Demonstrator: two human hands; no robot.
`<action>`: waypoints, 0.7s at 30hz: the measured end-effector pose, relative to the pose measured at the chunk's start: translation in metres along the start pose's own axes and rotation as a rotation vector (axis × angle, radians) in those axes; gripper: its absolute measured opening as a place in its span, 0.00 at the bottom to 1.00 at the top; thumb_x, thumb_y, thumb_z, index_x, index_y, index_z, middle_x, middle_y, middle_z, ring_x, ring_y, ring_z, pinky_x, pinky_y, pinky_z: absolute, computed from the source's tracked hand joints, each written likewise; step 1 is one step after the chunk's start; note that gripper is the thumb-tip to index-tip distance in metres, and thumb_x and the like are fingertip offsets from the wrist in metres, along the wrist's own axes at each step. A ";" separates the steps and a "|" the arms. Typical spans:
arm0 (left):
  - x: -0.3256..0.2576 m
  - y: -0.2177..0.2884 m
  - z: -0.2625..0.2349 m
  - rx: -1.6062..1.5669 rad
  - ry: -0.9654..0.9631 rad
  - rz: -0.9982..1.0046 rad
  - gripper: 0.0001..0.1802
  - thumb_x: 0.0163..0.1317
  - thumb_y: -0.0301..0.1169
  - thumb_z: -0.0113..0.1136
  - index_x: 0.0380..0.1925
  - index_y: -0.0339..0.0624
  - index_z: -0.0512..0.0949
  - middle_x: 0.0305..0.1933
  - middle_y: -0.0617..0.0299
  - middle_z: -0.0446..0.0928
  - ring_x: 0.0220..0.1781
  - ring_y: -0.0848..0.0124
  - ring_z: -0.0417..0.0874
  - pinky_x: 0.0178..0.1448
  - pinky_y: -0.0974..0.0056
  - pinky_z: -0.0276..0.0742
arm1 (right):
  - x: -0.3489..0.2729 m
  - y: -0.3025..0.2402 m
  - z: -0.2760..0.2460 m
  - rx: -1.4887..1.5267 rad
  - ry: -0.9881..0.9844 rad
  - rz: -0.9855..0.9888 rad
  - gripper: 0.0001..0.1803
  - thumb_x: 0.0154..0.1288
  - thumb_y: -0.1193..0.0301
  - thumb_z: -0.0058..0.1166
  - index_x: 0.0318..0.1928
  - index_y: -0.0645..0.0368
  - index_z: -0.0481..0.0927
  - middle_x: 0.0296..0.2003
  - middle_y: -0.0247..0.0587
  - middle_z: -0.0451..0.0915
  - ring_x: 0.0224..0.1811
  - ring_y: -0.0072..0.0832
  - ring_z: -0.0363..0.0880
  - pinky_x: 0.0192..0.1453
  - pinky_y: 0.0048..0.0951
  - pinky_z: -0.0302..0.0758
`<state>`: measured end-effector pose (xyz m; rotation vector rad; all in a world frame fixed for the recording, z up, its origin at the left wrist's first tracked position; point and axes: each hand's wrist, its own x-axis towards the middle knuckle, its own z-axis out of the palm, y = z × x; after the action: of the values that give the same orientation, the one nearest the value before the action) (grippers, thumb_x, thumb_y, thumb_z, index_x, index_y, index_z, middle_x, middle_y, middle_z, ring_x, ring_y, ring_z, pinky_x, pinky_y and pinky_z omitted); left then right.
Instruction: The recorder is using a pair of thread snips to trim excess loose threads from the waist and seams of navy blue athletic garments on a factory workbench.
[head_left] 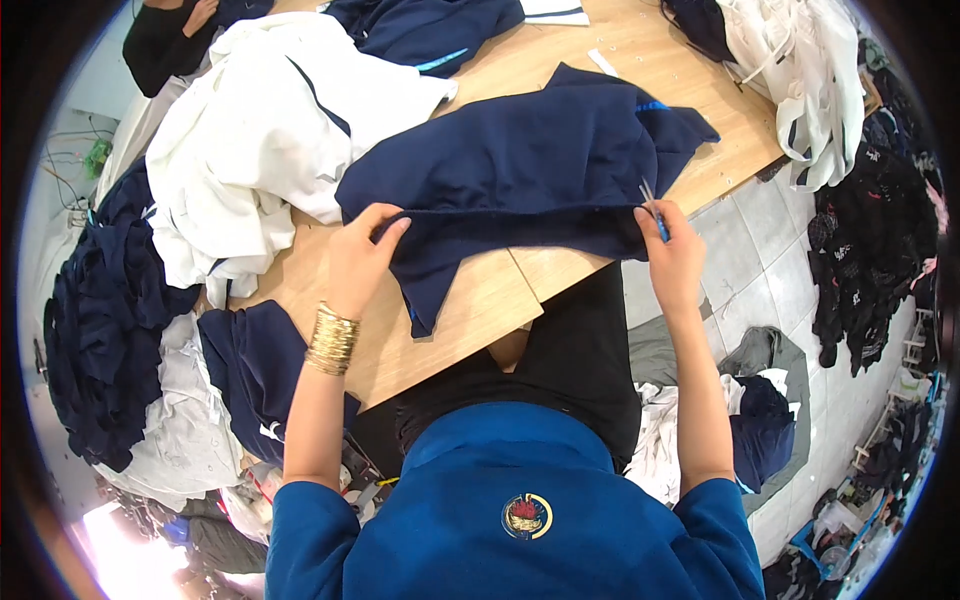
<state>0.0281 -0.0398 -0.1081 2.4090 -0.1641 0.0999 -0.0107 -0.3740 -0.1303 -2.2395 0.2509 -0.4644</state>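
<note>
A navy garment lies spread on the wooden table in front of me, with a long straight edge running across it from hand to hand. My left hand pinches the left end of that edge between thumb and fingers; a stack of gold bangles circles the wrist. At the other end my right hand is closed around blue-handled thread snips, their thin metal blades pointing up and away. The same hand also grips the garment's edge. A narrow navy part of the garment hangs toward me below the edge, near my left hand.
White garments are heaped on the table's left, with navy clothes piled beyond its edge. More navy garments lie at the back. White cloth hangs at the far right corner. A person's sleeve shows top left.
</note>
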 end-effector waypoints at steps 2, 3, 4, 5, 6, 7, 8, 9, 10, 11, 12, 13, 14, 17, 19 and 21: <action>-0.004 -0.006 0.008 -0.044 0.045 -0.070 0.10 0.53 0.32 0.61 0.32 0.38 0.77 0.26 0.58 0.78 0.28 0.73 0.78 0.34 0.71 0.71 | -0.004 0.002 0.007 -0.009 -0.042 0.032 0.12 0.58 0.64 0.56 0.35 0.61 0.75 0.24 0.48 0.75 0.25 0.42 0.73 0.31 0.32 0.69; -0.002 -0.008 0.009 -0.107 0.065 -0.117 0.09 0.53 0.31 0.61 0.32 0.38 0.77 0.26 0.58 0.78 0.28 0.72 0.78 0.35 0.71 0.71 | -0.001 0.002 0.010 -0.033 -0.006 0.010 0.12 0.58 0.65 0.56 0.34 0.61 0.74 0.24 0.48 0.75 0.25 0.42 0.73 0.31 0.32 0.69; 0.001 -0.010 0.010 -0.114 0.077 -0.137 0.09 0.53 0.30 0.61 0.33 0.39 0.77 0.27 0.58 0.78 0.28 0.70 0.78 0.35 0.70 0.72 | 0.002 0.002 0.011 -0.052 0.037 -0.014 0.12 0.57 0.66 0.56 0.33 0.62 0.74 0.23 0.47 0.74 0.25 0.42 0.73 0.32 0.32 0.69; 0.003 -0.010 0.013 -0.113 0.074 -0.145 0.09 0.53 0.30 0.61 0.33 0.39 0.77 0.27 0.58 0.78 0.28 0.70 0.78 0.35 0.70 0.72 | 0.004 0.001 0.012 -0.053 0.030 -0.011 0.12 0.57 0.66 0.56 0.33 0.62 0.74 0.23 0.47 0.74 0.25 0.42 0.73 0.32 0.32 0.69; 0.005 -0.008 0.015 -0.104 0.116 -0.077 0.09 0.53 0.29 0.61 0.33 0.39 0.77 0.27 0.58 0.78 0.28 0.70 0.78 0.36 0.70 0.72 | 0.006 -0.002 0.013 -0.061 0.032 -0.003 0.12 0.57 0.66 0.56 0.33 0.62 0.74 0.23 0.47 0.74 0.25 0.41 0.73 0.32 0.32 0.69; 0.007 -0.005 0.016 -0.097 0.157 -0.006 0.09 0.52 0.29 0.60 0.34 0.40 0.77 0.27 0.58 0.78 0.28 0.70 0.78 0.36 0.70 0.72 | 0.009 -0.004 0.013 -0.071 0.040 0.003 0.12 0.57 0.66 0.56 0.33 0.62 0.74 0.23 0.47 0.74 0.25 0.41 0.73 0.32 0.31 0.69; 0.009 -0.003 0.017 -0.082 0.151 -0.004 0.09 0.52 0.29 0.60 0.34 0.40 0.77 0.27 0.59 0.78 0.28 0.70 0.78 0.37 0.69 0.73 | 0.011 -0.005 0.013 -0.064 0.017 0.053 0.12 0.57 0.64 0.56 0.33 0.61 0.75 0.22 0.46 0.74 0.24 0.41 0.73 0.30 0.31 0.68; 0.010 -0.002 0.015 -0.083 0.151 -0.007 0.09 0.52 0.29 0.60 0.34 0.40 0.77 0.27 0.59 0.78 0.28 0.70 0.78 0.37 0.69 0.73 | 0.014 -0.005 0.014 -0.065 0.015 0.053 0.12 0.57 0.64 0.56 0.33 0.61 0.75 0.22 0.46 0.74 0.24 0.41 0.73 0.30 0.31 0.68; 0.011 -0.001 0.014 -0.062 0.116 -0.043 0.09 0.52 0.28 0.60 0.34 0.40 0.77 0.28 0.58 0.78 0.29 0.70 0.78 0.37 0.69 0.73 | 0.016 -0.005 0.014 -0.067 0.000 0.074 0.13 0.57 0.63 0.56 0.33 0.61 0.75 0.21 0.46 0.74 0.23 0.41 0.72 0.29 0.32 0.68; 0.011 0.001 0.012 -0.040 0.081 -0.080 0.09 0.52 0.27 0.60 0.34 0.40 0.77 0.30 0.58 0.77 0.30 0.69 0.78 0.37 0.69 0.73 | 0.017 -0.005 0.015 -0.068 -0.014 0.096 0.13 0.57 0.63 0.56 0.33 0.61 0.75 0.21 0.46 0.74 0.22 0.41 0.72 0.28 0.32 0.68; 0.012 0.003 0.011 -0.040 0.079 -0.082 0.09 0.52 0.27 0.60 0.34 0.40 0.77 0.30 0.58 0.77 0.30 0.69 0.78 0.37 0.69 0.73 | 0.018 -0.006 0.015 -0.069 -0.016 0.098 0.13 0.57 0.63 0.56 0.33 0.61 0.75 0.21 0.46 0.74 0.22 0.41 0.72 0.28 0.32 0.68; 0.012 0.007 0.012 0.021 0.170 0.056 0.08 0.51 0.26 0.60 0.34 0.41 0.77 0.32 0.58 0.76 0.30 0.69 0.77 0.36 0.68 0.73 | 0.020 -0.007 0.016 -0.095 -0.013 0.086 0.13 0.57 0.63 0.56 0.32 0.61 0.75 0.20 0.46 0.74 0.21 0.41 0.72 0.28 0.32 0.68; 0.013 0.012 0.013 0.081 0.261 0.194 0.08 0.51 0.25 0.60 0.34 0.41 0.78 0.34 0.57 0.75 0.31 0.69 0.77 0.36 0.67 0.73 | 0.021 -0.008 0.015 -0.121 -0.011 0.075 0.13 0.58 0.62 0.56 0.32 0.60 0.75 0.19 0.46 0.74 0.21 0.41 0.72 0.28 0.33 0.68; -0.004 0.047 0.014 0.198 0.380 0.442 0.09 0.50 0.23 0.59 0.34 0.43 0.78 0.36 0.58 0.73 0.31 0.70 0.76 0.36 0.67 0.72 | 0.020 -0.011 0.013 -0.129 -0.038 0.098 0.12 0.57 0.64 0.56 0.32 0.60 0.75 0.22 0.45 0.74 0.25 0.41 0.74 0.28 0.33 0.68; -0.033 0.064 0.028 -0.359 -0.072 0.091 0.07 0.54 0.25 0.57 0.34 0.41 0.78 0.39 0.59 0.75 0.37 0.72 0.77 0.40 0.69 0.72 | 0.019 -0.007 0.012 -0.153 -0.007 -0.001 0.10 0.57 0.65 0.56 0.33 0.59 0.75 0.25 0.44 0.75 0.27 0.40 0.75 0.29 0.33 0.69; -0.050 0.061 0.046 -0.833 -0.700 -0.358 0.15 0.58 0.27 0.54 0.47 0.38 0.73 0.47 0.59 0.74 0.46 0.69 0.78 0.46 0.69 0.73 | 0.018 -0.008 0.011 -0.178 0.027 -0.106 0.10 0.56 0.67 0.56 0.35 0.58 0.75 0.28 0.42 0.75 0.30 0.40 0.76 0.30 0.34 0.70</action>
<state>-0.0293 -0.1115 -0.1080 1.5149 -0.0641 -0.8208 0.0102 -0.3670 -0.1270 -2.4304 0.1943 -0.5478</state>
